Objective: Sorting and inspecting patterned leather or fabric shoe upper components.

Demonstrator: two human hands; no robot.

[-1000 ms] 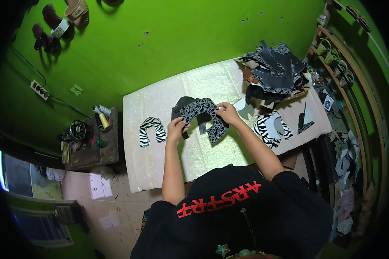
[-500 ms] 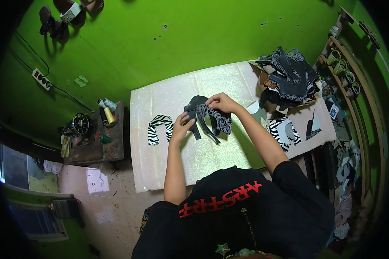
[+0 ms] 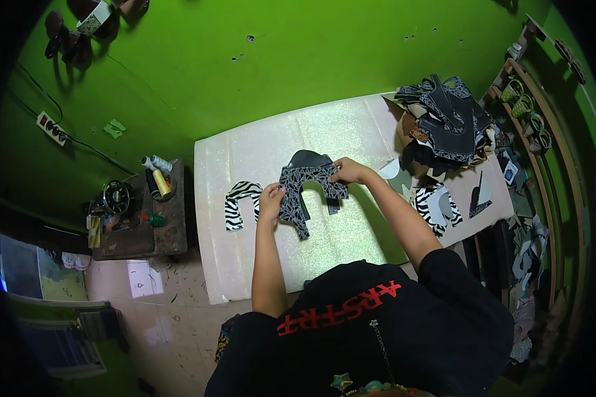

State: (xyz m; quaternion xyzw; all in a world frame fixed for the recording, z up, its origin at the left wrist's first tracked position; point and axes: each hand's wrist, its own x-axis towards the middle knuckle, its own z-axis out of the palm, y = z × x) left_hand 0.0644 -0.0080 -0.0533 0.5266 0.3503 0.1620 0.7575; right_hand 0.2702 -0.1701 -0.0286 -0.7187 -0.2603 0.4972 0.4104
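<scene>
A black-and-grey patterned U-shaped cut piece (image 3: pixel 303 192) is held above the white work table (image 3: pixel 351 126), over a plain dark piece of the same shape. My left hand (image 3: pixel 271 200) pinches its left leg. My right hand (image 3: pixel 349 171) grips its upper right edge. A zebra-striped U-shaped piece (image 3: pixel 238 203) lies flat on the table just left of my left hand.
A heap of dark patterned cut pieces (image 3: pixel 447 116) sits at the table's right end, with more zebra-striped pieces (image 3: pixel 436 205) below it. A small wooden stand (image 3: pixel 139 212) with thread spools and tools is to the left. Shelves (image 3: pixel 543 132) line the right wall.
Both hands with the patterned piece sit slightly lower and further left in view. The hold on the piece is the same.
</scene>
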